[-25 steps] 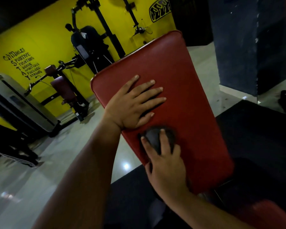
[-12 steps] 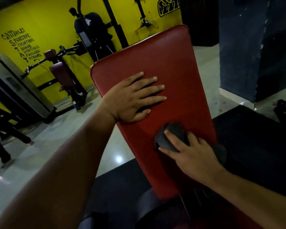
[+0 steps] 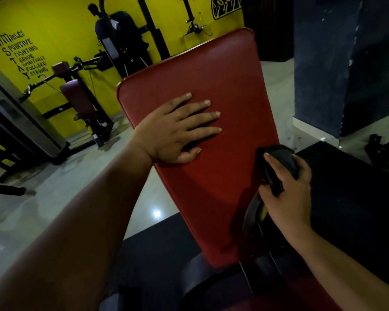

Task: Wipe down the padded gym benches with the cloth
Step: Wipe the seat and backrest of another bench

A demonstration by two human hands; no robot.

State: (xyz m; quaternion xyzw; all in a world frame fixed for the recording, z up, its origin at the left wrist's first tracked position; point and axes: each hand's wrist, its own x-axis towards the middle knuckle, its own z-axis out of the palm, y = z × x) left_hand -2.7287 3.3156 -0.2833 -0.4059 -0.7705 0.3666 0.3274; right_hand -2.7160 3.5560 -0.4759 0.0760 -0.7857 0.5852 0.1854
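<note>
The right hand, clenched on the cloth, sits at the red bench pad's right edge, the left hand splayed flat farther up its length.

Dim gym, patchy light, wide-angle warp

Shadows are swallowing the right side and lower corners; a small glare spot is shining on the pale floor, the yellow wall is glowing brightest, and edges are bending and softening.
</note>
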